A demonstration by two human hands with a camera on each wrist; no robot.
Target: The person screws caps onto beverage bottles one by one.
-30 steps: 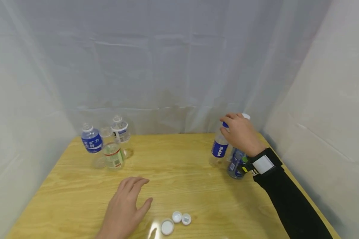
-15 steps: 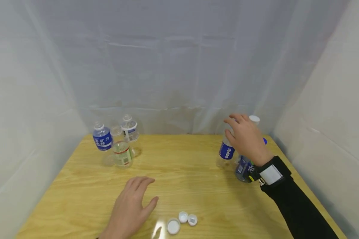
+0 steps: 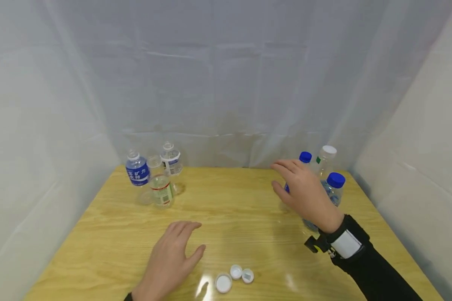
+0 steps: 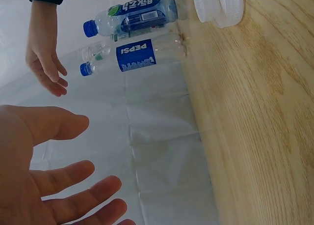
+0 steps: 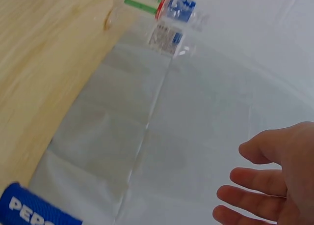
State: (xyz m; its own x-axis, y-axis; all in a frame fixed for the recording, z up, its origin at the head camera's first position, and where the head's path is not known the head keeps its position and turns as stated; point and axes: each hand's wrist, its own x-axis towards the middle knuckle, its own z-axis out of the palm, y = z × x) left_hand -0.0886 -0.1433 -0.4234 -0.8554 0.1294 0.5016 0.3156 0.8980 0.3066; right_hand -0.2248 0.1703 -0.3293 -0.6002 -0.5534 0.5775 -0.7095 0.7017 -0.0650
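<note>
My right hand [image 3: 305, 194] hovers in front of the bottles at the right, fingers loosely spread and holding nothing. Partly behind it stand a Pepsi bottle [image 4: 136, 55] with a blue cap, a clear bottle [image 3: 325, 161] with a white cap, and a blue-labelled bottle [image 4: 142, 14] with a larger blue cap. The left wrist view shows the right hand apart from them. My left hand [image 3: 171, 259] is held over the front of the table, fingers relaxed, gripping nothing. Nearest to it lie a large white cap [image 3: 223, 283] and two smaller white caps [image 3: 236, 271], [image 3: 247, 276].
At the back left of the wooden table [image 3: 226, 209] stand three uncapped bottles: a blue-labelled one [image 3: 137, 174], a green-and-red-labelled one [image 3: 162, 192] and a clear one [image 3: 172, 162]. White sheeting [image 3: 226, 83] hangs behind and at both sides.
My right hand has come off the Pepsi bottle's top and moved down toward me, so the blue caps now show. The head view has turned left. My left hand stays much the same.
</note>
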